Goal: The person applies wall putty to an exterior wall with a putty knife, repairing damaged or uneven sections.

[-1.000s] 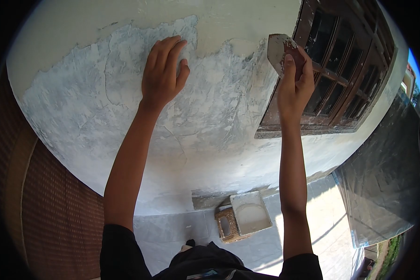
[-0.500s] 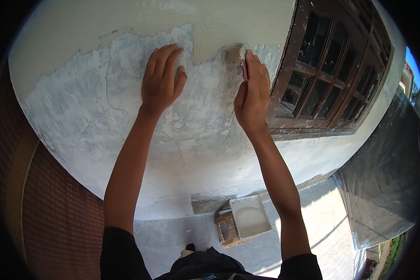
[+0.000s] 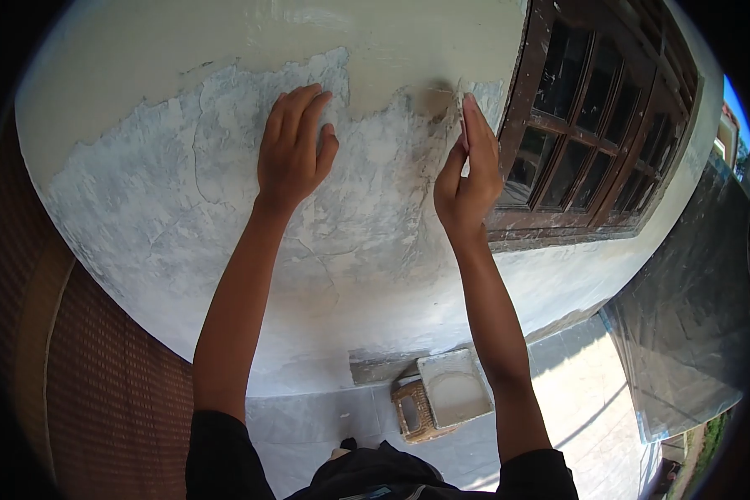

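My left hand (image 3: 293, 154) rests near the wall (image 3: 242, 142) with its thumb held apart and its fingers extended, holding nothing. The wall is pale cream above and patchy grey-white below, with a ragged line between the two coats. Close to the window's left edge, my right hand (image 3: 475, 183) grips a thin, flat putty spreader (image 3: 462, 107). It is seen nearly edge-on, its face smeared with pale putty, and my palm and fingers hide most of it. A shadow falls on the wall just left of the spreader.
Right of my hand is a brown wooden window (image 3: 575, 133) with glass panes. Below, a square tray of pale paste (image 3: 458, 392) stands by a woven brown basket (image 3: 417, 417) on the tiled floor. Dark sheeting (image 3: 683, 317) hangs at the right, a reddish-brown woven surface (image 3: 117, 367) at the left.
My right hand has shifted right with the spreader, which now stands more edge-on to the wall. My left hand keeps about the same place on the wall. The view has tilted slightly.
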Demonstrator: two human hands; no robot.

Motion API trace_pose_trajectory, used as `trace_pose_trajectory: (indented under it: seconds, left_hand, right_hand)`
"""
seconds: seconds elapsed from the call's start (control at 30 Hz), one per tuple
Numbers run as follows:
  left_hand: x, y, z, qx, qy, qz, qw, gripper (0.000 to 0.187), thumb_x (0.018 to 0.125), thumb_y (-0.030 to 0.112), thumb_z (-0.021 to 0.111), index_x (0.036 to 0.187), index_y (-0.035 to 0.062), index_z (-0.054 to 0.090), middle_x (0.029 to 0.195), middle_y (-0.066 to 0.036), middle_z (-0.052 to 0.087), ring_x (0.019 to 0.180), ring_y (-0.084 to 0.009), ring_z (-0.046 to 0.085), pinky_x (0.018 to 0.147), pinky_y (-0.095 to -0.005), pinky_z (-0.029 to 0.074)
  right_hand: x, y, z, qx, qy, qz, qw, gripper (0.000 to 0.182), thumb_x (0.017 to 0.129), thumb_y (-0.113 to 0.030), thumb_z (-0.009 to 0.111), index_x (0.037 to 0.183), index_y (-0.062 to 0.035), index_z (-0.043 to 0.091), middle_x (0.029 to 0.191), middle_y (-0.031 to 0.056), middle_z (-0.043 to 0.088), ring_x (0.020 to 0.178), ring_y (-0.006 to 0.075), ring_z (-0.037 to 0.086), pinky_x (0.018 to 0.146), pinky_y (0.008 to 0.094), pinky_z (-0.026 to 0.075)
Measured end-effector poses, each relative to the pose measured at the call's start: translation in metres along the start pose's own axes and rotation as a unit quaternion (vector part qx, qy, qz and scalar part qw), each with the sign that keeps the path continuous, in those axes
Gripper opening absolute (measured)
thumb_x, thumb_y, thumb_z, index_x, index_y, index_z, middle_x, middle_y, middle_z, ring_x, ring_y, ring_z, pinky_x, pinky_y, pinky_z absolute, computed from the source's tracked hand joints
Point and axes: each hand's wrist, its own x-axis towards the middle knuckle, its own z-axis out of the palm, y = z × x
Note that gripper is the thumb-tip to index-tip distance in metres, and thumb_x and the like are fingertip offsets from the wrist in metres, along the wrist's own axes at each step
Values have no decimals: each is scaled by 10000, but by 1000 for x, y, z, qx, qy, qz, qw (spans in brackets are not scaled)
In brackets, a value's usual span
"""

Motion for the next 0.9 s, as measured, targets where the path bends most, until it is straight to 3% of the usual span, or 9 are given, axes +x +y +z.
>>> trace_pose_trajectory:
  seconds: [0.03,0.07,0.13,0.17,0.27,0.6,0.9]
  left_hand:
    - [0,0,0,1,-1,-3,1000,411,892,92,589,1300,57,547,1338,-115,535,1263,-294,497,1120,-487,377]
    - [0,1,0,1,-3,-8,1000,411,893,95,589,1300,58,547,1337,-115,535,1264,-294,497,1120,-490,375]
    - [1,1,-1,12,0,-4,1000,399,885,96,593,1280,49,563,1327,-112,543,1251,-285,506,1116,-466,389]
    - [1,1,-1,22,4,4,1000,387,878,98,596,1260,40,580,1317,-108,550,1239,-276,515,1113,-443,403]
    - [-1,0,2,-6,-1,-5,1000,407,899,101,584,1301,64,544,1341,-118,536,1265,-298,499,1120,-495,371]
    - [-2,-2,3,-4,2,1,1000,414,900,102,588,1310,68,543,1341,-117,541,1268,-292,495,1121,-489,364]
    - [-2,-1,2,-6,2,1,1000,409,904,107,587,1309,72,545,1342,-117,541,1264,-291,497,1113,-487,366]
  right_hand:
    - [7,2,-4,-9,61,35,998,295,929,15,602,1221,15,644,1115,138,705,1026,235,680,874,300,547]
    - [14,0,-8,-8,60,33,998,295,929,15,602,1221,15,644,1115,138,705,1026,235,680,874,300,547]
    - [24,-7,-16,165,96,308,932,234,950,-157,678,1124,0,675,997,67,705,890,123,645,807,244,519]
    - [28,-5,-16,204,93,339,914,304,922,-278,736,1050,-9,678,921,16,674,821,68,584,751,219,486]
    - [26,7,-6,219,42,378,898,297,913,-271,745,1031,-6,679,896,20,671,792,73,574,728,228,479]
    - [33,25,13,207,-6,358,910,283,879,-227,774,981,15,669,869,44,684,771,80,581,727,239,478]
    - [41,57,-11,192,41,359,912,307,882,-223,770,1027,26,661,900,47,679,797,100,599,751,257,491]
